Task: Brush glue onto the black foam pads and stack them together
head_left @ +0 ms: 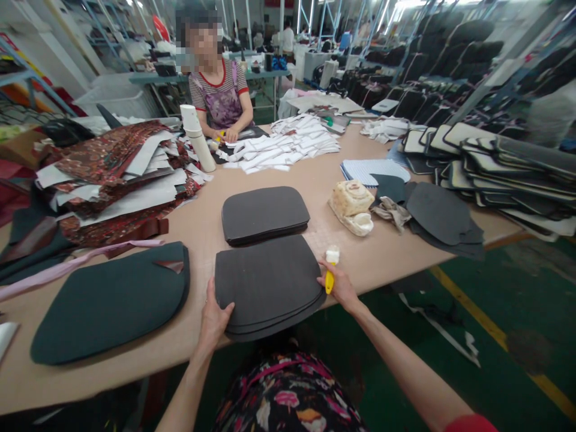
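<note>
A stack of dark grey, round-cornered sheets (270, 282) lies at the table's front edge, its lower layers fanned out toward me. My left hand (215, 315) grips the stack's left edge, thumb over the top sheet and fingers along the side. At the right edge, my right hand (338, 285) is closed around a brush with a yellow handle (330, 281) and white bristles, its fingers also touching the sheets. Just behind lies a second dark grey stack (265, 211). To the left rests a dark green-black panel stack (117, 303) with a small brown scrap (170, 265) on it.
A whitish crusted block-shaped container (352, 201) stands right of the stacks, near a crumpled rag (391, 211) and dark cut pieces (443, 216). Patterned fabric (110, 156) piles up left, edged panels (504, 162) right. Across the table (189, 207), a person (220, 99) works by white strips (283, 144).
</note>
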`<state>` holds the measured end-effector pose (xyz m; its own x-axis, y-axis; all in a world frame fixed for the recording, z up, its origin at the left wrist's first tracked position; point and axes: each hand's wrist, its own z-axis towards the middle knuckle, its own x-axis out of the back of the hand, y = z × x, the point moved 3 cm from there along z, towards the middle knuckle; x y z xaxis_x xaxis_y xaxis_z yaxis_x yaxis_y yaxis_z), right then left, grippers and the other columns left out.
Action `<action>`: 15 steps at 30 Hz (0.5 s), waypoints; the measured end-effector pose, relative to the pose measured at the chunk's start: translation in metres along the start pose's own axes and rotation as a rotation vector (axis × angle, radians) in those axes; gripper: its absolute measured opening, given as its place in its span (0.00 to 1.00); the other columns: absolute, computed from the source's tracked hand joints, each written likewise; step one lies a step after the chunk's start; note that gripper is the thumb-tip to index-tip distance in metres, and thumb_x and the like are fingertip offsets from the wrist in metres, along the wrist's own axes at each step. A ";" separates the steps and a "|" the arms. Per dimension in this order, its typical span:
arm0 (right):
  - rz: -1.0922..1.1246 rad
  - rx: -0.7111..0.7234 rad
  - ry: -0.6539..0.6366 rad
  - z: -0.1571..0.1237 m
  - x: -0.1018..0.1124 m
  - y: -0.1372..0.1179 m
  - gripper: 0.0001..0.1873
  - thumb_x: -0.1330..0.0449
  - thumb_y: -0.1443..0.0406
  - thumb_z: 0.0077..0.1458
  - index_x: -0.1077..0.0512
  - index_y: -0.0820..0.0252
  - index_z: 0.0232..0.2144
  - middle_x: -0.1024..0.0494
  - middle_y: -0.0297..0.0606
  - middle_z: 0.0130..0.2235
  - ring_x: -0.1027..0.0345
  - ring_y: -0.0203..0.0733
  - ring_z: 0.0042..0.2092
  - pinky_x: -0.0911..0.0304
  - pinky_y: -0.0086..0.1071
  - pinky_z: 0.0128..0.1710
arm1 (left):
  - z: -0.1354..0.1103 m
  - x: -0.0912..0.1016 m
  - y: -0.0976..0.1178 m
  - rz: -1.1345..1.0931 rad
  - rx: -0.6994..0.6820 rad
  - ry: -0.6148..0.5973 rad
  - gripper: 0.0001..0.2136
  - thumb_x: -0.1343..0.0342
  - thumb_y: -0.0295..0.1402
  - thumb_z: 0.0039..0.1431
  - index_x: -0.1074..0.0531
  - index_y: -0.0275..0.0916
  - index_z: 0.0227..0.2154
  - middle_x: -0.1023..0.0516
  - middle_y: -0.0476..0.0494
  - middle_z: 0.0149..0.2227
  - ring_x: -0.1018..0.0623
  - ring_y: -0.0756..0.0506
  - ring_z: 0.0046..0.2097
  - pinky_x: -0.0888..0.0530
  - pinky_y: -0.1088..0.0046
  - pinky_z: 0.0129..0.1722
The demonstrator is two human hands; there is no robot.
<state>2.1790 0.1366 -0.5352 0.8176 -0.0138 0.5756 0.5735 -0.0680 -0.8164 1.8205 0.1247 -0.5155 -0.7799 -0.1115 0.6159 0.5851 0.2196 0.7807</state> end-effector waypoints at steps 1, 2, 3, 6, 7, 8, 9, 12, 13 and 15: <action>-0.021 0.012 0.006 -0.001 -0.001 0.000 0.25 0.45 0.62 0.50 0.35 0.64 0.51 0.28 0.34 0.26 0.33 0.39 0.27 0.37 0.32 0.29 | 0.000 0.000 0.000 -0.003 0.001 -0.001 0.40 0.44 0.25 0.47 0.58 0.37 0.61 0.44 0.35 0.61 0.39 0.40 0.60 0.41 0.61 0.59; -0.043 0.025 0.013 -0.002 -0.001 -0.001 0.25 0.46 0.62 0.50 0.35 0.64 0.51 0.28 0.35 0.27 0.33 0.40 0.28 0.37 0.32 0.29 | 0.000 0.000 0.001 -0.007 0.002 -0.003 0.40 0.44 0.25 0.47 0.58 0.37 0.61 0.44 0.35 0.61 0.39 0.40 0.60 0.41 0.61 0.59; -0.068 0.039 0.021 -0.003 -0.003 -0.001 0.24 0.46 0.62 0.51 0.35 0.63 0.51 0.28 0.36 0.27 0.33 0.40 0.28 0.37 0.32 0.30 | 0.000 0.000 0.001 -0.010 0.005 -0.005 0.40 0.44 0.25 0.47 0.58 0.37 0.61 0.44 0.35 0.61 0.39 0.40 0.60 0.41 0.61 0.59; -0.149 0.094 0.041 -0.005 -0.006 -0.003 0.22 0.48 0.63 0.53 0.34 0.61 0.51 0.27 0.39 0.33 0.32 0.42 0.33 0.37 0.33 0.33 | -0.001 0.001 0.003 -0.019 0.020 -0.003 0.40 0.44 0.24 0.47 0.58 0.37 0.61 0.44 0.34 0.61 0.39 0.39 0.60 0.40 0.60 0.59; -0.178 0.112 0.046 -0.006 -0.006 -0.003 0.21 0.49 0.63 0.53 0.34 0.61 0.50 0.26 0.41 0.35 0.32 0.43 0.35 0.37 0.34 0.34 | -0.002 0.001 0.003 -0.021 0.025 0.001 0.40 0.44 0.24 0.46 0.58 0.36 0.61 0.44 0.34 0.61 0.39 0.39 0.60 0.40 0.60 0.59; -0.207 0.127 0.052 -0.007 -0.006 -0.004 0.20 0.49 0.64 0.53 0.32 0.61 0.49 0.27 0.42 0.36 0.32 0.45 0.36 0.37 0.36 0.35 | -0.003 0.001 0.004 -0.023 0.027 0.003 0.40 0.44 0.24 0.46 0.58 0.36 0.61 0.44 0.34 0.61 0.39 0.39 0.60 0.40 0.60 0.59; -0.231 0.137 0.058 -0.007 -0.006 -0.004 0.19 0.48 0.64 0.53 0.31 0.61 0.47 0.27 0.44 0.37 0.33 0.47 0.38 0.38 0.38 0.37 | -0.005 0.001 0.005 -0.026 0.028 0.005 0.41 0.44 0.23 0.46 0.58 0.35 0.61 0.43 0.34 0.61 0.39 0.39 0.60 0.40 0.61 0.59; -0.398 0.189 0.104 -0.008 -0.004 -0.006 0.17 0.45 0.63 0.52 0.29 0.60 0.44 0.27 0.47 0.34 0.36 0.53 0.41 0.42 0.44 0.39 | -0.009 0.001 0.007 -0.040 0.024 0.000 0.41 0.44 0.22 0.46 0.58 0.35 0.61 0.41 0.34 0.60 0.38 0.40 0.59 0.39 0.63 0.58; -0.461 0.227 0.113 -0.008 -0.005 -0.007 0.17 0.45 0.62 0.52 0.29 0.60 0.44 0.28 0.48 0.34 0.37 0.55 0.42 0.42 0.45 0.39 | -0.010 0.001 0.008 -0.046 0.022 0.000 0.41 0.44 0.21 0.46 0.58 0.35 0.61 0.40 0.35 0.59 0.37 0.41 0.59 0.38 0.63 0.58; -0.525 0.319 0.087 -0.009 -0.010 -0.010 0.16 0.46 0.62 0.54 0.30 0.60 0.44 0.28 0.47 0.34 0.37 0.53 0.41 0.41 0.44 0.39 | -0.012 0.002 0.008 -0.061 0.019 0.004 0.41 0.44 0.20 0.45 0.58 0.36 0.61 0.39 0.35 0.58 0.36 0.41 0.59 0.38 0.63 0.58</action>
<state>2.1646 0.1282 -0.5326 0.4233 -0.1418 0.8948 0.8958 0.2131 -0.3900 1.8266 0.1147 -0.5068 -0.8132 -0.1291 0.5675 0.5319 0.2309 0.8147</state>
